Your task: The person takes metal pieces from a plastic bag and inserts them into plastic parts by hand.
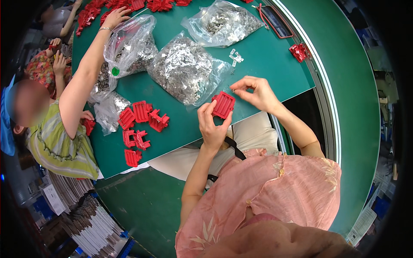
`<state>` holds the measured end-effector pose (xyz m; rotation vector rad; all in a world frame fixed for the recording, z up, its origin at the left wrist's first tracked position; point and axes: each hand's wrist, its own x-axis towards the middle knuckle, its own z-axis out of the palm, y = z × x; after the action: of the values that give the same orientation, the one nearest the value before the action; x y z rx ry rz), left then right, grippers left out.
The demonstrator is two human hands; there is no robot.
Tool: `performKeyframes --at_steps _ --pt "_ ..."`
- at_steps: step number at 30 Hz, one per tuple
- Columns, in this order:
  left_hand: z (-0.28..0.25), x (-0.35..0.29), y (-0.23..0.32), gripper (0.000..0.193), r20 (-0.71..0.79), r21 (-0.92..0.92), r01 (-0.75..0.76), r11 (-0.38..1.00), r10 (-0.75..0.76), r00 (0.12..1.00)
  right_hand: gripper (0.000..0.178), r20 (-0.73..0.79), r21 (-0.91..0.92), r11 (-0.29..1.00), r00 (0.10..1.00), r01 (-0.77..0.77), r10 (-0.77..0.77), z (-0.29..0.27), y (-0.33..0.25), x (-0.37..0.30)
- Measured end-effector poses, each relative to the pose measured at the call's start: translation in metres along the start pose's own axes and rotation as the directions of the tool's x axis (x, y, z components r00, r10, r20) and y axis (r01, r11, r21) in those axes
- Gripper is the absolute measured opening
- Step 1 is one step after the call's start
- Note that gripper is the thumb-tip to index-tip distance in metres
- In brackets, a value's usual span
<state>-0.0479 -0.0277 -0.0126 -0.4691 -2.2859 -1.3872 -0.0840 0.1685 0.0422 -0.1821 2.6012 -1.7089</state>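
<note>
Between the thumb and fingers of my left hand (211,125) is a red plastic housing (224,105) with ribbed slots, held up over the near edge of the green table. Just right of it, my right hand (257,93) is closed in a pinch, apart from the housing. Whatever sits at those fingertips is too small to make out. Beyond my hands lies a clear plastic bag (186,69) full of small shiny metal pieces. A few loose metal pieces (235,57) rest on the table beyond my right hand.
More red housings (141,112) lie at left, and one red part (298,52) at right near a phone (276,21). Further bags (221,23) of metal pieces stand behind. From the left, a co-worker's arm (81,77) reaches across toward a red heap (88,17).
</note>
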Motion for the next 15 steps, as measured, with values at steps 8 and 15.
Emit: performKeyframes --at_steps 8,15 --pt "0.0 0.0 -0.001 0.062 -0.006 -0.014 -0.002 1.0 0.002 1.0 0.027 0.049 -0.064 0.997 0.998 0.046 -0.043 0.019 -0.016 0.004" --pt "0.001 0.0 -0.003 0.063 -0.02 -0.009 -0.015 1.0 0.015 1.0 0.026 0.047 -0.107 0.989 0.994 0.104 -0.099 0.024 -0.019 0.002"
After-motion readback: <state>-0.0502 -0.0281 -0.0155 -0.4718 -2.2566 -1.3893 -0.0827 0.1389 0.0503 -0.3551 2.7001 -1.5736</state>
